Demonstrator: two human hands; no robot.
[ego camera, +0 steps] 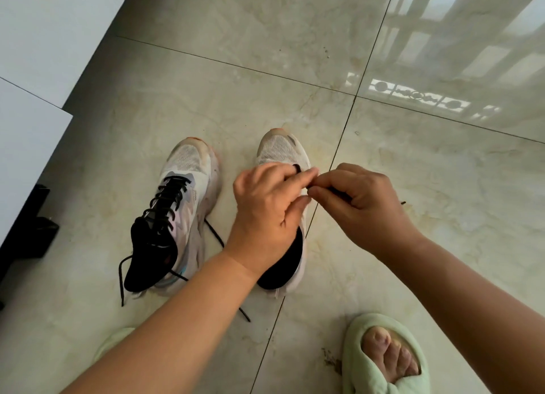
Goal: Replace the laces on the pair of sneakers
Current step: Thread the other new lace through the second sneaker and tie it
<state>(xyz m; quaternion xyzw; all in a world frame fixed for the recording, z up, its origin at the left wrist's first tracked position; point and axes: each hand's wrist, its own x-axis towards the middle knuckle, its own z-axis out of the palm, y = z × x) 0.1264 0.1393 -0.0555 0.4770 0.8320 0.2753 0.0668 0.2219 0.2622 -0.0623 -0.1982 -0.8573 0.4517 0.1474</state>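
Shiny cream marble floor tiles (265, 69) with thin dark lines between them fill the room, and the person is bent over them. Two white mesh sneakers with black insides stand side by side, toes pointing away. The left white sneaker (182, 193) sits well off to the left of the busy fingers, and it already has a black lace crossed all the way up, with loose ends on the floor. The right white sneaker (283, 152) is under the hands.

Left hand (265, 205) lies over that shoe's middle, its fingers curled and pinching near the front holes. Right hand (362, 199) meets it there, pinching the thin black shoelace (296, 168) between thumb and finger. A short end pokes out behind that hand.

I think lacing has just started on this second shoe. Next, the tip should be poked through a hole and pulled snug.

Down by the right arm is a soft green slipper (354, 346) on a foot.
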